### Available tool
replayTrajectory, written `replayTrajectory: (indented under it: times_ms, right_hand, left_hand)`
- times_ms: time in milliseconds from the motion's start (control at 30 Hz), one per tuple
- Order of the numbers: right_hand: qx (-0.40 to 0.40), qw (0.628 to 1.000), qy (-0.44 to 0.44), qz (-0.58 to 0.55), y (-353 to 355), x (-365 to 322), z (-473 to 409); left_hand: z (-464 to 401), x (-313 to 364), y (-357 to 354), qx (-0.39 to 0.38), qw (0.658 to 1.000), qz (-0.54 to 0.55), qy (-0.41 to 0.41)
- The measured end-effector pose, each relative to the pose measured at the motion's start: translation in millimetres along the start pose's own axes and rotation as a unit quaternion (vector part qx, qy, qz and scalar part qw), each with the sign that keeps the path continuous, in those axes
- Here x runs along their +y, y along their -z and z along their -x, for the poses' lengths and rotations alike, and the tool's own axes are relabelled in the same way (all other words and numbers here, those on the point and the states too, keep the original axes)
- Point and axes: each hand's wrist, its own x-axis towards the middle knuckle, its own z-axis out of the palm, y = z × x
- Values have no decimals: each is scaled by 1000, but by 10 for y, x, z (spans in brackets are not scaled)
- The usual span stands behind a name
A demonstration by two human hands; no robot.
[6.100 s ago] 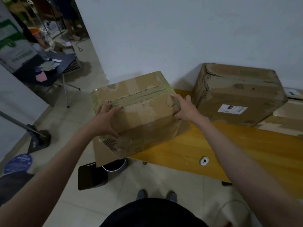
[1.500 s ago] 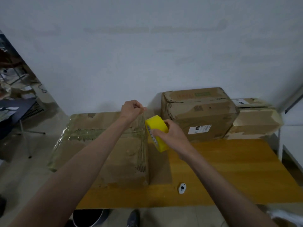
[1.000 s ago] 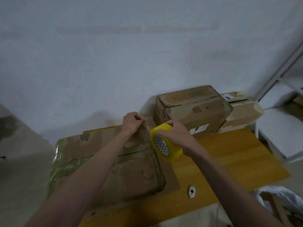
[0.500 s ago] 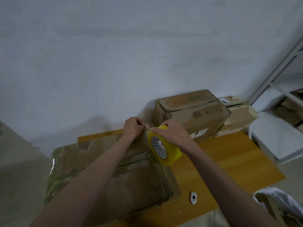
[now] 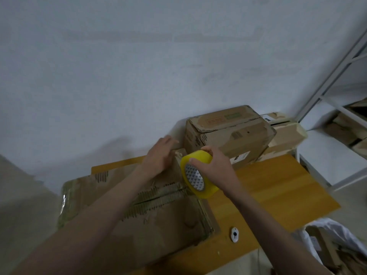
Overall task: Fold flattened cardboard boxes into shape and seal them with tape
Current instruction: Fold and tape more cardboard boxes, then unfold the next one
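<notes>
A worn brown cardboard box [image 5: 158, 221] with old tape along its centre seam lies on the wooden table [image 5: 278, 195]. My left hand [image 5: 159, 155] lies flat with straight fingers on the box's far right edge, pressing there. My right hand [image 5: 213, 164] grips a yellow roll of tape [image 5: 195, 176] held upright just right of the left hand, above the box's right end. Any strip of tape between roll and box is too faint to make out.
Two assembled cardboard boxes [image 5: 228, 133] [image 5: 286, 135] stand against the white wall at the table's back. A small white object [image 5: 235, 234] lies near the table's front edge. A white metal shelf [image 5: 337, 108] stands at right; a white bag with cardboard scraps [image 5: 333, 247] sits at lower right.
My left hand has gone from a pinch at the box's far edge to lying flat on it. The tape roll stays close beside it in my right hand.
</notes>
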Motion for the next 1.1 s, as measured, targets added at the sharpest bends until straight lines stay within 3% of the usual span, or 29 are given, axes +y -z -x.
replayTrajectory:
  times_ms: [33, 100, 267, 367, 600, 733, 933, 1100]
  right_hand:
    - [17, 1000, 4, -14, -16, 37, 40]
    - [49, 997, -3, -51, -59, 121, 140]
    - [97, 988, -19, -115, -249, 337, 459]
    - [96, 991, -5, -95, -258, 276, 480]
    - [47, 994, -16, 96, 8, 206, 535]
    - [34, 989, -13, 142, -8, 97, 499]
    - [32, 996, -37, 77, -11, 120, 560]
    - [101, 995, -15, -16, -76, 280, 752]
  left_hand:
    - [62, -15, -2, -15, 997, -2, -77]
    - [163, -28, 26, -81, 987, -13, -139]
    - [262, -93, 25, -169, 970, -91, -152]
    - [264, -105, 11, -166, 967, -105, -161]
    - [276, -201, -24, -160, 968, -98, -165]
    - [250, -207, -8, -171, 965, -106, -171]
    - [420, -81, -30, -164, 955, -130, -209]
    - [536, 81, -70, -173, 954, -112, -218]
